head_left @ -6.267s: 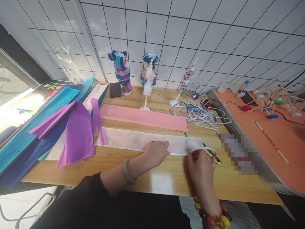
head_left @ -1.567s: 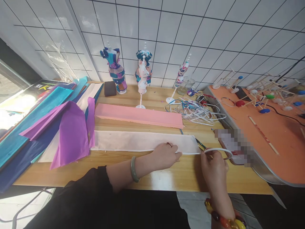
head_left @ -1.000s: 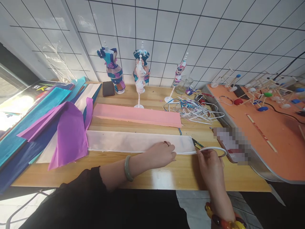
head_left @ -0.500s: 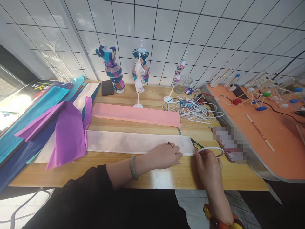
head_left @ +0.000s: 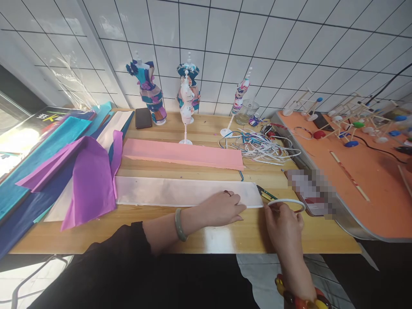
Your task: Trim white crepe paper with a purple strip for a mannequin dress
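A long pale pink paper strip lies flat across the table, with a thin white line along its near edge. My left hand rests near the strip's right end, fingers loosely bent and pressed down on the paper. At the near right corner of the strip, my right hand pinches a thin white ring, which looks like a roll of narrow tape. Its fingers hide part of the roll. Just behind the roll lie a green pencil and a dark, slim tool.
Beyond lies a salmon paper strip. Purple paper and blue sheets cover the left side. Small dressed mannequins stand by the wall, near a glass jar and tangled white strips. A phone lies right, beside an orange-topped table.
The roll in my right hand has shifted slightly right. My left hand stays in place on the paper, and the view has moved a little.
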`<state>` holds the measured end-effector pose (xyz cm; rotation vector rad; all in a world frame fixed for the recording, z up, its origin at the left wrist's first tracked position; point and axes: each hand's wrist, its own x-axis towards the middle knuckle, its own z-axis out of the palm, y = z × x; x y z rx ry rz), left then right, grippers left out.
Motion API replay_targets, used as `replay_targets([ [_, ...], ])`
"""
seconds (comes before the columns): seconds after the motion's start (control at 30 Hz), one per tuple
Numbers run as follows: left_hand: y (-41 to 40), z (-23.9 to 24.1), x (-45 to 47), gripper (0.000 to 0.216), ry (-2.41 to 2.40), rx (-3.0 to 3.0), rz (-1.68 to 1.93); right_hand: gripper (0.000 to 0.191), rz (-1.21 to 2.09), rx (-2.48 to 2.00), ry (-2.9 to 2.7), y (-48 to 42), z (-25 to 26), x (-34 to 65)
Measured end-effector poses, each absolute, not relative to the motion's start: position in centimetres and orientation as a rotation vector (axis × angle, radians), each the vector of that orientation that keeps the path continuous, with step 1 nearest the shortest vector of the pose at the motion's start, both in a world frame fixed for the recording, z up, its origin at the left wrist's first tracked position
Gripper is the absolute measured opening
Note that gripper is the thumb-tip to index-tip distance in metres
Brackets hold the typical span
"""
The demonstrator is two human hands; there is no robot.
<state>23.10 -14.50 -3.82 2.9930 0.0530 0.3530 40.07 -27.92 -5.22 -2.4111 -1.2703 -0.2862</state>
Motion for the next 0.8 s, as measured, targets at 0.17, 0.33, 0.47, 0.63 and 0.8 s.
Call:
replay_targets([
  [0.17, -14.45, -3.99, 23.13, 0.028, 0.044, 2.996, 0.378, 0.028, -0.269, -2.464, -1.257, -27.96, -4.98, 39.80],
  [0.33, -14.48, -4.14, 23.11, 0.029, 0.044, 3.009, 0.388, 0.028, -0.291, -2.499, -1.267, -28.06, -5.06, 39.85],
  [0.47, -14.59, -4.17, 23.08, 0.029, 0.042, 3.029, 0.389, 0.029, -0.304, -2.515, -1.260, -27.99, -5.23, 40.06],
  [0.63, -14.84, -4.15, 23.19, 0.030, 0.060, 3.052, 0.369, 0.027, -0.277, -2.516, -1.241, -28.04, -5.19, 40.14],
  [0.8, -15.08, -3.78, 23.65, 0.036, 0.085, 3.050, 0.347, 0.024, -0.269, -2.512, -1.227, -28.22, -5.18, 40.12],
])
